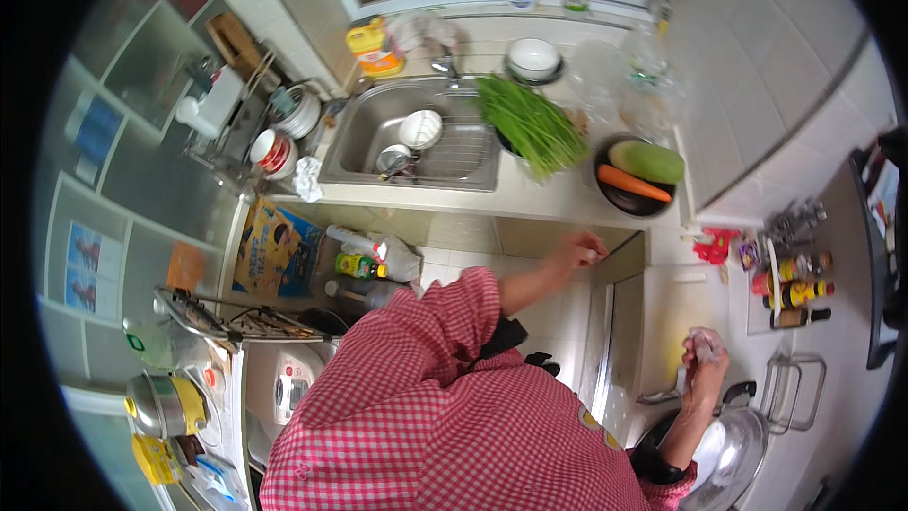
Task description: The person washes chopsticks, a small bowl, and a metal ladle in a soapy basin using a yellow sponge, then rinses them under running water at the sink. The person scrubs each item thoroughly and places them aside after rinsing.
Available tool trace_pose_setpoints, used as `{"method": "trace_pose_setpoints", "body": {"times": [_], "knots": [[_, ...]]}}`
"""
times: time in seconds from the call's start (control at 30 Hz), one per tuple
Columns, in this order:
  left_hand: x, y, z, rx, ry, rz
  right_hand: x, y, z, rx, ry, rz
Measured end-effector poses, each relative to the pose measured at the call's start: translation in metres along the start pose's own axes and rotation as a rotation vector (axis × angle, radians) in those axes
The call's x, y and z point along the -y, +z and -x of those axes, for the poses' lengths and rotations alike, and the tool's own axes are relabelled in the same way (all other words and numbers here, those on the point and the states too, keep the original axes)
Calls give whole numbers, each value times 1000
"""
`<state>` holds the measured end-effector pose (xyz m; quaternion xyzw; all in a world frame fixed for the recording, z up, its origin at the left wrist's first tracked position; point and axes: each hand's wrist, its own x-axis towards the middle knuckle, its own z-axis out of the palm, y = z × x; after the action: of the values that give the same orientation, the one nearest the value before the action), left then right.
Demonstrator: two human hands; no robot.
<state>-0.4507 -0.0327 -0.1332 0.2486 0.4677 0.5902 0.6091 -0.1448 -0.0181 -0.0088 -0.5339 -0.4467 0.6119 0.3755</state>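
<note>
My left hand (585, 250) is over the floor by the counter's front edge, fingers curled, with a small pale spot at the fingertips; I cannot tell if it holds something. Above the near end of the pale cutting board (684, 305) is my right hand (704, 358), its fingers bent and covered with something whitish; whether it grips anything is unclear. Yellowish matter shows on the board. A metallic thing, perhaps a knife (660, 396), lies at the board's near edge, partly hidden. Beside my right forearm sits a pan with a clear lid (741, 440).
The steel sink (340, 149) holds bowls. Along the counter are long green leafy vegetables (528, 124) and a dark bowl (638, 207) with a carrot (631, 183) and a pale green gourd (647, 161). Sauce bottles (798, 292) and a red plastic bag (715, 246) lie near the board.
</note>
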Motion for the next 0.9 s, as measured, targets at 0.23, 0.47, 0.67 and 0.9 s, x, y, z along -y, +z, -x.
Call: {"method": "trace_pose_setpoints", "body": {"times": [0.23, 0.47, 0.67, 0.9], "knots": [[-84, -201, 88, -453, 162, 230, 12, 226, -26, 516, 108, 102], [-142, -356, 139, -708, 312, 317, -16, 482, -67, 927, 435, 180], [-172, -419, 165, -879, 371, 435, -45, 641, -138, 1165, 640, 68], [-184, -478, 169, -1093, 379, 441, -72, 786, -298, 952, 922, -133]]}}
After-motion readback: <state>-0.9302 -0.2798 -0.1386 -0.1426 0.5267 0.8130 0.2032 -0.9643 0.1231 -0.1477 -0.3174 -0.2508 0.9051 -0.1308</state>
